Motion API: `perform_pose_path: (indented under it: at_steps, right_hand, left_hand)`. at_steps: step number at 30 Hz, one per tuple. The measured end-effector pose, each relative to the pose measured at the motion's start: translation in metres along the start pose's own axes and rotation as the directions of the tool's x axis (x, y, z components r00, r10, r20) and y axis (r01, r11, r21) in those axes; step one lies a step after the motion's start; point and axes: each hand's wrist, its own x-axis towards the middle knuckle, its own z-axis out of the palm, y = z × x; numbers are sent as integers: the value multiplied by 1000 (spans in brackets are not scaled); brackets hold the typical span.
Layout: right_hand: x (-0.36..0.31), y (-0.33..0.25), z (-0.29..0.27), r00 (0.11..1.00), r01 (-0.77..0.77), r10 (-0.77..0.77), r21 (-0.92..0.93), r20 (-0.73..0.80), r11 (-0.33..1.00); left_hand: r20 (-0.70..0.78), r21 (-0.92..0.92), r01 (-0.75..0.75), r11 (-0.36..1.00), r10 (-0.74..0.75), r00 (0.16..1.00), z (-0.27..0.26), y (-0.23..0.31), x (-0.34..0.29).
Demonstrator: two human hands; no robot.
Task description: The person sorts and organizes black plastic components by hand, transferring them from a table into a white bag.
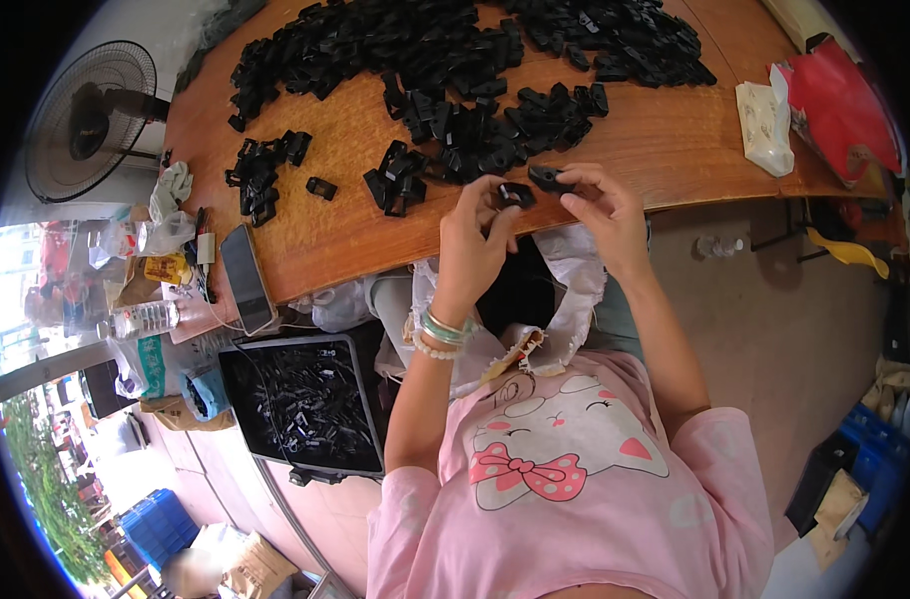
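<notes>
Ahead at twelve o'clock, the left hand [478, 240] pinches a black plastic housing [516, 195] and the right hand [610, 215] a small black plastic piece [549, 180]; a slack fingertip hold could drop either over the wooden table's [665, 145] near edge, at six o'clock.

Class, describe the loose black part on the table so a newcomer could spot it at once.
On the wooden table, find the phone near the left edge. Beyond it is a small heap of black parts; the loose black part lies just right of that heap. Unlike its neighbours, it lies alone, touching no other piece.
</notes>
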Motion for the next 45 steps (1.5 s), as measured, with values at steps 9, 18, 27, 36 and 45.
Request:
perform_pose_path:
  at_steps: [9, 18, 27, 36, 45]
  right_hand:
    - [-12, -18, 24, 937, 349, -344, -136, 61, 927]
    - [-18, -15, 29, 859, 511, -481, -224, 176, 830]
    - [-23, -4, 27, 981, 175, -165, -99, 99, 980]
    - [34, -3, -12, 978, 208, -171, -525, 119, 825]
    - [49, 12, -28, 811, 377, -538, -908, 228, 183]
  left_hand:
    - [123, -528, 317, 788, -298, 947, -4, 21, -15]
    - [70, -452, 267, 851, -265, 962, -5, 31, -21]
    - [-74, -12, 83, 997, -83, 994, 0, 36, -31]
    - [-145, 341, -48, 939, 103, 984, -11, 0, 16]
    - [-57, 794, -92, 600, 225, 973, -33, -1, 44]
